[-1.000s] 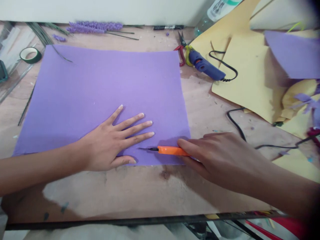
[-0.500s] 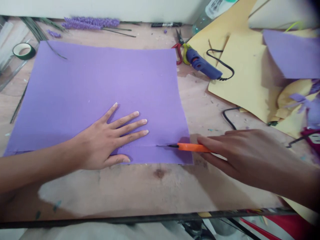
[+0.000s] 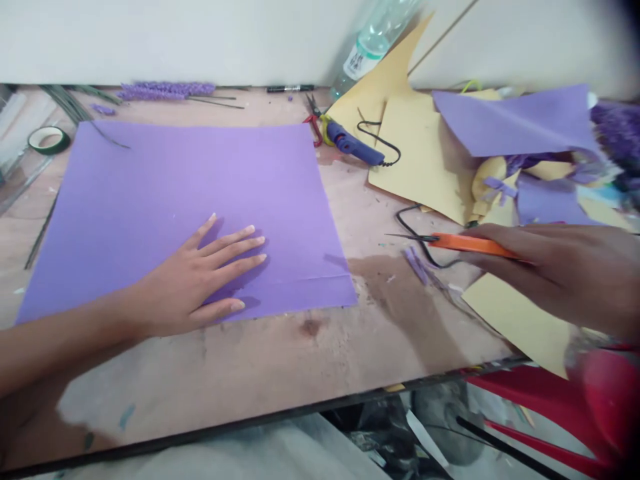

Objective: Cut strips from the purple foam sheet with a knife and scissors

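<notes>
A large purple sheet (image 3: 200, 180) lies flat on the table, with a straight slit or crease running in from its right edge near the bottom corner. My left hand (image 3: 190, 283) rests on its lower part, palm down and fingers spread. Off to the right, above the table and apart from the sheet, my right hand (image 3: 565, 267) is closed around orange-handled scissors (image 3: 465, 244). Their thin dark tip points left. The fingers partly hide the handles.
Along the back lie purple flower stems (image 3: 167, 90), a black marker (image 3: 290, 88) and a bottle (image 3: 367, 57). Red-and-yellow-handled scissors (image 3: 316, 120) touch a blue glue gun (image 3: 355, 147). Yellow sheets (image 3: 410, 160) and purple scraps (image 3: 520, 120) crowd the right. Green tape (image 3: 49, 140) sits left.
My right hand has lifted the orange scissors off the sheet and moved right. The view has turned toward the right. My left hand stays flat on the sheet.
</notes>
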Action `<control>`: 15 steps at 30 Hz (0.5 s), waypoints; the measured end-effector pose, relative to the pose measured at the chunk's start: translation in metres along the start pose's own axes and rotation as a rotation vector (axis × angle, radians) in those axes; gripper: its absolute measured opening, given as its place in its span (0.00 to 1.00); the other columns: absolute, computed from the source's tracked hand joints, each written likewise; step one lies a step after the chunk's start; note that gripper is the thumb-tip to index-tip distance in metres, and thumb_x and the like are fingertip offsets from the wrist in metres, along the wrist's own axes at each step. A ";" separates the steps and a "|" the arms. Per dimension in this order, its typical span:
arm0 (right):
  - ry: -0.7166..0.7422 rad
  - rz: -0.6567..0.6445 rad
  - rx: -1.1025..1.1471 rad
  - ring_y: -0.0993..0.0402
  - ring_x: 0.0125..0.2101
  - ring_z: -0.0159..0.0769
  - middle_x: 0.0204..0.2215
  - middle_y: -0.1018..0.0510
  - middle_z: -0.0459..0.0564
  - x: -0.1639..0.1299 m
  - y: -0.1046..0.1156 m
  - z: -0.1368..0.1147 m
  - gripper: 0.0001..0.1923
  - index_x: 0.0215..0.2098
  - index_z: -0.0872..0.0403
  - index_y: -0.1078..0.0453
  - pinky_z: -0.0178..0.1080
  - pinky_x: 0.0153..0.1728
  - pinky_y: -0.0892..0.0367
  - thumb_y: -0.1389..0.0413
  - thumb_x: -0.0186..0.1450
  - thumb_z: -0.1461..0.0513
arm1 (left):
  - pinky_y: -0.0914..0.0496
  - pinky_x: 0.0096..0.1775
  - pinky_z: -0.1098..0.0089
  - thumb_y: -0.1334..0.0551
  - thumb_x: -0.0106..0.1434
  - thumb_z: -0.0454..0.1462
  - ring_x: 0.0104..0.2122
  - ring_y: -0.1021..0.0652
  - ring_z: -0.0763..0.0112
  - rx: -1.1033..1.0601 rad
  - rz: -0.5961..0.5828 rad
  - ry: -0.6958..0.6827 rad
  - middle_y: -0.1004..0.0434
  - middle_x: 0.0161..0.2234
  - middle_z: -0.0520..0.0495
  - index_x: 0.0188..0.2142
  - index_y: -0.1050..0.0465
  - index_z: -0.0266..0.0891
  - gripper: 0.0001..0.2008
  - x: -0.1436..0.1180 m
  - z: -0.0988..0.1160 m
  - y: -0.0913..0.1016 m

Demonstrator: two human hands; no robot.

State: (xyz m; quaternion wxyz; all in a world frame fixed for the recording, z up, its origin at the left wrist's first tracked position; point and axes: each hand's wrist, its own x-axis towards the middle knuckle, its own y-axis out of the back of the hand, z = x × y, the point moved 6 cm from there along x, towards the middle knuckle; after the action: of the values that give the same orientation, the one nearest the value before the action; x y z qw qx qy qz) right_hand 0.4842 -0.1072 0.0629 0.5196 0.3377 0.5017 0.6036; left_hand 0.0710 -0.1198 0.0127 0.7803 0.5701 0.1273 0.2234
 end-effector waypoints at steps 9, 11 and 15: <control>0.071 0.031 0.136 0.25 0.53 0.54 0.58 0.25 0.69 0.110 0.029 -0.111 0.29 0.69 0.60 0.38 0.46 0.43 0.37 0.59 0.78 0.52 | 0.58 0.72 0.46 0.48 0.75 0.46 0.73 0.46 0.57 0.014 -0.003 0.213 0.44 0.73 0.43 0.71 0.42 0.43 0.28 -0.089 -0.065 0.036; 0.002 0.160 0.062 0.29 0.57 0.58 0.58 0.27 0.74 0.132 0.041 -0.120 0.31 0.70 0.65 0.41 0.50 0.45 0.40 0.58 0.77 0.54 | 0.59 0.72 0.45 0.47 0.75 0.48 0.74 0.48 0.56 0.026 -0.029 0.216 0.46 0.74 0.43 0.72 0.44 0.42 0.30 -0.098 -0.072 0.035; 0.118 0.397 0.252 0.34 0.59 0.55 0.58 0.27 0.70 0.126 0.068 -0.171 0.23 0.62 0.66 0.33 0.52 0.55 0.40 0.52 0.75 0.60 | 0.61 0.72 0.46 0.48 0.75 0.49 0.74 0.49 0.56 0.032 -0.022 0.230 0.49 0.74 0.43 0.72 0.46 0.41 0.31 -0.102 -0.071 0.030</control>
State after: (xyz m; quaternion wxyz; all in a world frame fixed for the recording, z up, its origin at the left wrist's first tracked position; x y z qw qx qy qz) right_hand 0.2762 -0.0265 0.0680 0.3144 0.4558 0.5263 0.6453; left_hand -0.0559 -0.1035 0.0124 0.7538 0.5515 0.2256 0.2769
